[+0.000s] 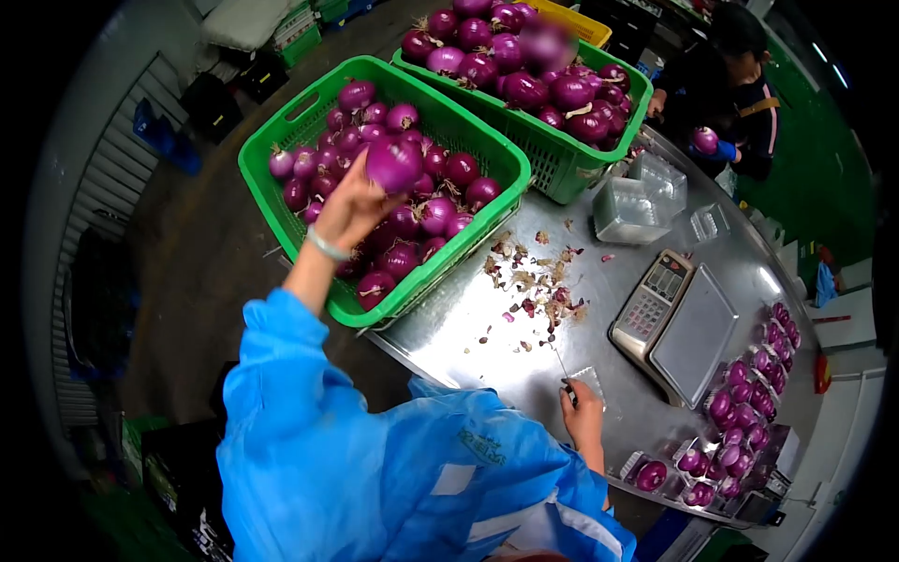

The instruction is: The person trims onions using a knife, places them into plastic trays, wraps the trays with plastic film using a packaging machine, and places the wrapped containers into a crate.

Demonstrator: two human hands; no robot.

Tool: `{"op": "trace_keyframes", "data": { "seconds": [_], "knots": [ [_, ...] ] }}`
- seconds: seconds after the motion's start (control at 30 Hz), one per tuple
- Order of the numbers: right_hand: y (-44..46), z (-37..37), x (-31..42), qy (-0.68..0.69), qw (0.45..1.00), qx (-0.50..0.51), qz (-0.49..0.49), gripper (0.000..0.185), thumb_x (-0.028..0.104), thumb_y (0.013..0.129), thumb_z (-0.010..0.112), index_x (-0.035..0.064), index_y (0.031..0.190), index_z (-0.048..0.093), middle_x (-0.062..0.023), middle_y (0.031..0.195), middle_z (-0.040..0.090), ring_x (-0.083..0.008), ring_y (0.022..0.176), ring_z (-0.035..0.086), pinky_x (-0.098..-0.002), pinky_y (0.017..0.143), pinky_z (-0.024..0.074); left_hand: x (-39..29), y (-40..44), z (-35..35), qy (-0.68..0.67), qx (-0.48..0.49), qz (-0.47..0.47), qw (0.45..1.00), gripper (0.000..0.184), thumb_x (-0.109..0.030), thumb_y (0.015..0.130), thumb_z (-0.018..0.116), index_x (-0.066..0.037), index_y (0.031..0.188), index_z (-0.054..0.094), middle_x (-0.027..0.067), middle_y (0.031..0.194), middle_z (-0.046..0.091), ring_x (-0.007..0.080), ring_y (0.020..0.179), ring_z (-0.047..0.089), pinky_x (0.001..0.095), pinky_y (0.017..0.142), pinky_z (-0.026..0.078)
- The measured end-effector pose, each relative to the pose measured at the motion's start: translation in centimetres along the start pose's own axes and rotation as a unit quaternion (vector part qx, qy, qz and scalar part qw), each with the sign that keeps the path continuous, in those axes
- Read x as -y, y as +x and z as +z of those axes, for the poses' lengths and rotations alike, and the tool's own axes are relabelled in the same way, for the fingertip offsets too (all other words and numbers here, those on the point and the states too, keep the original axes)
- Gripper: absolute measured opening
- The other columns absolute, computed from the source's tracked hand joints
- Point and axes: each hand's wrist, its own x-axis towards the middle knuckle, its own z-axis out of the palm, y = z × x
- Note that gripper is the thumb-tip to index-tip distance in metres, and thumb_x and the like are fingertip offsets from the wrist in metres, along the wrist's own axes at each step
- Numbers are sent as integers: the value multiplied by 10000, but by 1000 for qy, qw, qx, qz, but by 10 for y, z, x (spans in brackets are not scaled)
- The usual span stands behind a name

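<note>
Over the near green crate (267, 201), which is full of red onions, my left hand (351, 208) is closed around a large red onion (394, 165). My right hand (583, 419) rests low at the table's near edge, its fingers wrapped round the dark handle of a small knife (568, 390). The thin blade points up and away, towards scattered onion skins and root trimmings (538, 279) on the metal table (449, 328). Beside the right hand lies a clear plastic tray (590, 382), partly hidden by it.
A second green crate (552, 155) heaped with red onions stands at the back. Stacked clear trays (629, 214) and a weighing scale (676, 323) are on the table, with packed onions (740, 403) along the right edge. Across the table, a person (721, 103) holds an onion.
</note>
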Motion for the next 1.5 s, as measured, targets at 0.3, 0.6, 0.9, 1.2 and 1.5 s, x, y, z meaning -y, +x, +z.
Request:
{"op": "trace_keyframes", "data": {
  "seconds": [0.3, 0.6, 0.9, 1.2, 1.5],
  "knots": [
    [64, -46, 104, -88, 945, -132, -287, 535, -47, 688, 618, 80, 1203, 682, -85, 1007, 671, -235, 737, 654, -338, 615, 533, 103, -84, 102, -179, 120, -154, 964, 892, -398, 776, 816, -56, 1448, 339, 213, 1295, 508, 350, 1113, 611, 378, 840, 588],
    [73, -41, 119, -143, 932, -85, -322, 570, 99, 735, 655, 161, 1301, 627, -27, 1032, 650, -139, 698, 626, -275, 553, 523, 127, -111, 115, -266, 183, -291, 901, 849, -503, 782, 718, 9, 1366, 374, 270, 1256, 526, 358, 1056, 623, 318, 596, 570],
    [62, -21, 105, -145, 966, -6, -215, 596, 27, 769, 609, 149, 1350, 568, -42, 950, 619, -217, 698, 644, -341, 567, 542, 118, -121, 126, -56, 138, -258, 955, 769, -464, 722, 726, -17, 1276, 436, 239, 1118, 600, 299, 877, 683, 315, 577, 574],
    [55, -14, 153, 192, 967, 23, -168, 801, 204, 690, 868, 86, 1388, 493, -129, 1182, 611, -267, 879, 687, -354, 677, 570, 139, -115, 137, -159, -39, -53, 985, 793, -436, 791, 800, -68, 1387, 428, 127, 1398, 500, 330, 1330, 465, 452, 1128, 381],
    [61, -16, 133, 296, 932, -130, -163, 190, 90, 805, 782, 0, 955, 704, -92, 875, 636, -157, 639, 602, -275, 549, 474, 156, -138, 131, -157, 76, -296, 939, 705, -389, 872, 661, -52, 1434, 401, 118, 1262, 577, 220, 1060, 617, 351, 832, 529]
  ]
}}
